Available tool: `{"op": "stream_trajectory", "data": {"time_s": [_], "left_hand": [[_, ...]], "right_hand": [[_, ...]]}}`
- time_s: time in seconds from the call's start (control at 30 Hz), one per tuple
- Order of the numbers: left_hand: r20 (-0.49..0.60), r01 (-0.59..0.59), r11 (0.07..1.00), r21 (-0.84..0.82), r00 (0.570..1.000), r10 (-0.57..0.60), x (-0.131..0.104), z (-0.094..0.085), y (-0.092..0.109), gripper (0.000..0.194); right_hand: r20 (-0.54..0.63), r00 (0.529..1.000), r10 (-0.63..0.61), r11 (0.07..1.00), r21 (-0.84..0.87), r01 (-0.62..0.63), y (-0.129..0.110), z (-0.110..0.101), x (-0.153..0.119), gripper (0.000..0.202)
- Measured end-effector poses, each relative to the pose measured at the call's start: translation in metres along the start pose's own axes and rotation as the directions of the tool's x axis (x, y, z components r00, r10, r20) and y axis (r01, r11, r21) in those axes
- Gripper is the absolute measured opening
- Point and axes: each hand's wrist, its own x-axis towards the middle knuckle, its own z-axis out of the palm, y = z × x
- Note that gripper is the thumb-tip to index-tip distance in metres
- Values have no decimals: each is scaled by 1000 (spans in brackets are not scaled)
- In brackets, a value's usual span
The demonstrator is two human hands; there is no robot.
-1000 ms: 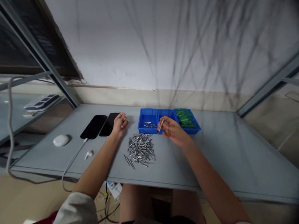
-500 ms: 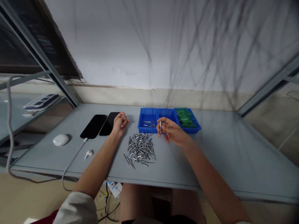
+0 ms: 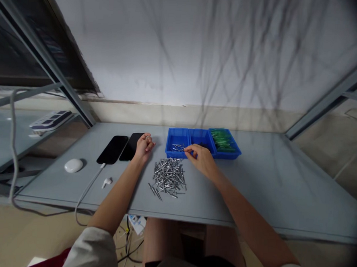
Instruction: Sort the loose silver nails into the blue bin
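Slim metal pins are heaped in a pile [image 3: 170,175] on the tabletop [image 3: 269,179], their long axes crossed in many directions. At the pile's near left corner, a few loose pins [image 3: 152,189] are laid slantwise, with their near ends turned to the right. In the left bin [image 3: 174,154], a small number of binned pins [image 3: 177,146] are gathered, laid mostly crosswise from left to right.

The tips of the right hand [image 3: 203,160] are held at the front of the left bin, beside those pins. Its fingers are seen pinched narrow; whether a pin is gripped between them cannot be told. The left hand [image 3: 144,147] is kept loosely curled at the right side of the right phone [image 3: 131,148]; whether anything is enclosed cannot be told.

A strip of bare surface is left between the pile and the front edge, and a broad open stretch is found right of the bins. On the left, room is taken up by the left phone [image 3: 113,149], a white case [image 3: 73,165] and an earbud [image 3: 108,181].

The middle bin [image 3: 198,130] is partly hidden by the right hand; the right bin [image 3: 228,156] is filled with green items [image 3: 222,139].
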Motion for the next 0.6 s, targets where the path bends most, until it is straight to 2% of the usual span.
{"op": "stream_trajectory", "data": {"time_s": [0.27, 0.43, 0.53, 0.6], "left_hand": [[0, 4, 1000, -1, 1000, -4, 1, -1, -1, 30], [-1, 0, 1000, -4, 1000, 0, 1, -1, -1, 31], [5, 1, 1000, -1, 1000, -1, 0, -1, -1, 30], [8, 3, 1000, 2, 1000, -3, 0, 0, -1, 29]], "right_hand": [[74, 996, 41, 999, -34, -38, -4, -4, -2, 25], [121, 993, -5, 999, -47, 11, -8, -7, -4, 21], [236, 971, -47, 997, -46, 60, -7, -9, -5, 18], [352, 935, -40, 997, -44, 59, -5, -10, -5, 16]]}}
